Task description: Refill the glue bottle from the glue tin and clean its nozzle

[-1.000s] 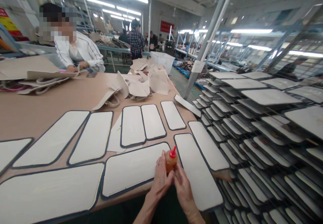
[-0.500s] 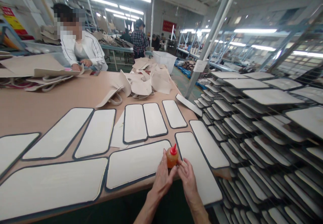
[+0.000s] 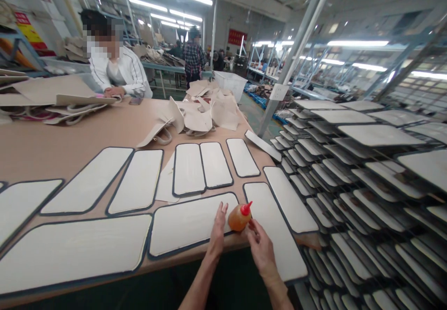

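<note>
A squeeze bottle (image 3: pixel 238 218) of amber liquid, with a red pointed cap, leans to the right over the near right end of a white panel (image 3: pixel 188 224) with a dark border. My right hand (image 3: pixel 261 247) is at the bottle's lower right side, its fingers curled in against it; part of this contact is hidden. Left of the bottle, my left hand (image 3: pixel 218 228) is open with its fingers stretched upward, apart from the bottle. Another dark-edged panel (image 3: pixel 275 231) lies just beyond my right hand, reaching past the table's near edge.
More bordered panels (image 3: pixel 80 242) lie across the brown table (image 3: pixel 115 131). Beige bag pieces (image 3: pixel 199 117) are heaped toward the back. At right stands a rack of stacked panels (image 3: pixel 380 135), with a metal post (image 3: pixel 296 35) behind the table corner. A person in white (image 3: pixel 120 75) works across the table.
My left hand has come away from the bottle to the left, its fingers now stretched out. The bottle has tipped to the right, with my right hand still at its side.
</note>
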A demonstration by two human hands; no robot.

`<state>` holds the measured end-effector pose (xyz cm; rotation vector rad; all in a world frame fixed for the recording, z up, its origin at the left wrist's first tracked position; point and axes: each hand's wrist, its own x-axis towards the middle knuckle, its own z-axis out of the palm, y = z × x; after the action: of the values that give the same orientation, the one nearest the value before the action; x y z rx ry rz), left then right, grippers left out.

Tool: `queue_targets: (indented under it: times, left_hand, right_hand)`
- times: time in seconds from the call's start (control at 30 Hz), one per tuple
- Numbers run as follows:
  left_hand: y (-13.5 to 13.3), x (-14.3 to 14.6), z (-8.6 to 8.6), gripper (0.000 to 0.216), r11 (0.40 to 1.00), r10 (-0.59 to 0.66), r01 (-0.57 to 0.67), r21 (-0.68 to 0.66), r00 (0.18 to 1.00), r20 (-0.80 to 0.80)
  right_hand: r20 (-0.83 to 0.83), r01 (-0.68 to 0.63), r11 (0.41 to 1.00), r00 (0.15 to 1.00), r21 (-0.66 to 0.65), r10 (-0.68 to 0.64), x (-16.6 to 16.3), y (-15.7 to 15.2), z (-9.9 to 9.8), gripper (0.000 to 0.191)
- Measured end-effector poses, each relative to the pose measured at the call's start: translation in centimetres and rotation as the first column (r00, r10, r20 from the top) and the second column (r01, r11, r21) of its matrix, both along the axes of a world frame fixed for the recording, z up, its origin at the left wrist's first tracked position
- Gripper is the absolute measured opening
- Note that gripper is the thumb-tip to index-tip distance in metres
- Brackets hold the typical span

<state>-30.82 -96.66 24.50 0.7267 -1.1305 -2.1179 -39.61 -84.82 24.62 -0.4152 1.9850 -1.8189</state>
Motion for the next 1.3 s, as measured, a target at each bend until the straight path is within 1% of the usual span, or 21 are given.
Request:
queue_targets:
  times: [0.07, 0.13, 0.27, 0.33, 0.47, 0.57, 0.67, 0.77, 0.87, 0.9, 0.97, 1.0, 1.07, 1.13, 1.17, 1.23, 1.3]
  left_hand:
    - [-0.1, 0.1, 0.0, 0.068, 0.992, 0.016, -0.007, 0.128, 0.997, -0.075]
    - [-0.3, 0.4, 0.0, 0.075, 0.97, 0.015, 0.026, 0.243, 0.986, -0.164]
    - [-0.4, 0.9, -0.1, 0.073, 0.917, 0.015, 0.111, 0.383, 0.95, -0.312]
    - [-0.4, 1.1, -0.3, 0.071, 0.897, 0.028, 0.133, 0.421, 0.934, -0.355]
    - [-0.3, 1.2, -1.1, 0.065, 0.873, 0.056, 0.151, 0.464, 0.914, -0.402]
    - [-0.4, 1.2, -1.8, 0.06, 0.857, 0.088, 0.141, 0.496, 0.907, -0.411]
    - [-0.6, 1.2, -2.3, 0.057, 0.837, 0.137, 0.107, 0.536, 0.909, -0.394]
    - [-0.8, 1.3, -2.5, 0.044, 0.811, 0.175, 0.069, 0.581, 0.919, -0.354]
    - [-0.8, 1.5, -1.8, 0.023, 0.78, 0.201, 0.032, 0.625, 0.933, -0.299]
    - [-0.6, 1.6, -1.3, 0.02, 0.772, 0.207, 0.024, 0.636, 0.936, -0.286]
    - [-0.2, 2.1, -0.1, 0.02, 0.762, 0.21, 0.023, 0.647, 0.937, -0.28]
    - [0.1, 2.4, 0.6, 0.024, 0.761, 0.199, 0.043, 0.648, 0.934, -0.296]
    - [0.8, 3.3, 2.1, 0.039, 0.769, 0.143, 0.139, 0.624, 0.914, -0.38]
    - [1.3, 4.4, 3.2, 0.058, 0.786, 0.059, 0.256, 0.563, 0.875, -0.481]
    - [1.5, 5.0, 3.6, 0.066, 0.795, 0.025, 0.294, 0.531, 0.858, -0.513]
    - [1.6, 6.2, 4.1, 0.075, 0.81, 0.001, 0.309, 0.499, 0.849, -0.528]
    - [1.4, 7.4, 4.4, 0.078, 0.812, 0.021, 0.294, 0.504, 0.849, -0.528]
  right_hand:
    - [-0.026, 0.006, 1.0, 1.0, 0.018, -0.006, -0.5, 0.3, 0.5, 0.043]
    - [-0.009, 0.012, 1.0, 1.0, 0.016, -0.012, -0.9, 0.5, 0.7, 0.042]
    - [0.144, 0.022, 0.998, 0.989, -0.06, -0.013, -0.6, 0.3, 0.2, 0.052]
    - [0.222, 0.03, 0.992, 0.975, -0.124, -0.002, -0.2, 0.3, 0.1, 0.056]
    - [0.342, 0.062, 0.976, 0.94, -0.21, 0.014, 0.2, 0.7, 0.4, 0.052]
    - [0.407, 0.099, 0.967, 0.913, -0.237, 0.007, -0.1, 1.2, 0.3, 0.052]
    - [0.452, 0.133, 0.96, 0.892, -0.245, -0.008, -0.4, 1.6, -0.2, 0.053]
    - [0.476, 0.168, 0.956, 0.879, -0.239, -0.036, -0.5, 2.0, -0.4, 0.047]
    - [0.479, 0.18, 0.954, 0.877, -0.241, -0.044, 0.1, 2.2, 0.5, 0.039]
    - [0.476, 0.168, 0.953, 0.879, -0.25, -0.03, 0.5, 2.2, 1.1, 0.037]
    - [0.472, 0.115, 0.951, 0.881, -0.285, 0.034, 1.8, 1.9, 2.5, 0.032]
    - [0.471, 0.078, 0.948, 0.878, -0.31, 0.081, 2.6, 1.6, 3.2, 0.029]
    - [0.478, 0.0, 0.932, 0.858, -0.364, 0.187, 4.4, 0.9, 4.5, 0.024]
    - [0.5, -0.061, 0.909, 0.819, -0.412, 0.282, 5.9, 0.1, 5.4, 0.022]
    - [0.517, -0.082, 0.899, 0.794, -0.431, 0.32, 6.5, -0.2, 5.7, 0.024]
    - [0.556, -0.114, 0.882, 0.738, -0.456, 0.383, 7.3, -0.7, 6.1, 0.035]
    - [0.591, -0.146, 0.869, 0.678, -0.473, 0.437, 7.9, -1.1, 6.3, 0.049]
